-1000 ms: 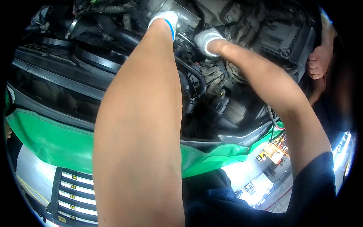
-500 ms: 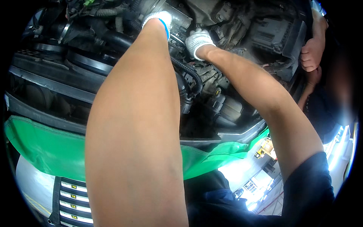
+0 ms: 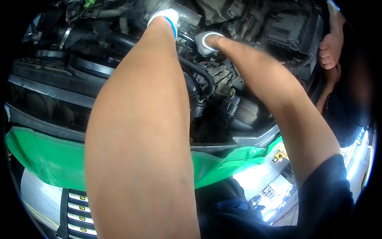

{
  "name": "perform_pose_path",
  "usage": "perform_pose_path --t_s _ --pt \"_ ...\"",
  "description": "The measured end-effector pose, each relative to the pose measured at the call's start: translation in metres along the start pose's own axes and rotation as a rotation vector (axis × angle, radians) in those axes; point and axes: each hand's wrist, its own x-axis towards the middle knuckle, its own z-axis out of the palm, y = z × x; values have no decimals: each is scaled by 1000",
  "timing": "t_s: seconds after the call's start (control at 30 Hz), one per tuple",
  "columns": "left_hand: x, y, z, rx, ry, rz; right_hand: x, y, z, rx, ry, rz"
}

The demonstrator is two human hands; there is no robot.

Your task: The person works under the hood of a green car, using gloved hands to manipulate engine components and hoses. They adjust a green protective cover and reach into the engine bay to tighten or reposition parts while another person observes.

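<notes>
Engine bay (image 3: 246, 107): dark, crowded with matte black plastic housings and greasy grey metal.
Fender cover (image 3: 43, 163): smooth green fabric sheet draped over the car's front edge, above a chrome-slatted grille (image 3: 77, 211).
Hose (image 3: 199, 71): black ribbed corrugated tube, curving between both forearms.
Left hand (image 3: 165, 18): white knit glove with blue cuff, deep at the bay's rear by a shiny metal part (image 3: 187, 16); grip can't be made out.
Right hand (image 3: 207, 42): white knit glove, fingers buried among components just beside the hose; hold can't be made out.
Other person's bare hand (image 3: 330, 47): resting on the bay's right edge.
</notes>
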Motion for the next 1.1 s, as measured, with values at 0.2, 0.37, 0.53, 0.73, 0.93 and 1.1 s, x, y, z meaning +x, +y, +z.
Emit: perform_pose_path --t_s 0.2,0.37,0.53,0.73,0.93,1.1 --pt "-5 2 -2 -128 -115 -90 24 18 -16 -233 -207 -86" --pt "-6 3 8 -444 -30 -175 36 32 -2 -58 -165 -31" --pt "-2 -8 -4 8 -88 47 30 37 14 -75 162 -223" --pt "13 -15 2 3 -160 78 -6 15 15 -25 304 -41" --pt "15 -15 25 -911 5 -273 -24 -3 11 -54 344 33" --pt "70 -32 44 -255 -40 35 26 38 32 -8 204 -11"
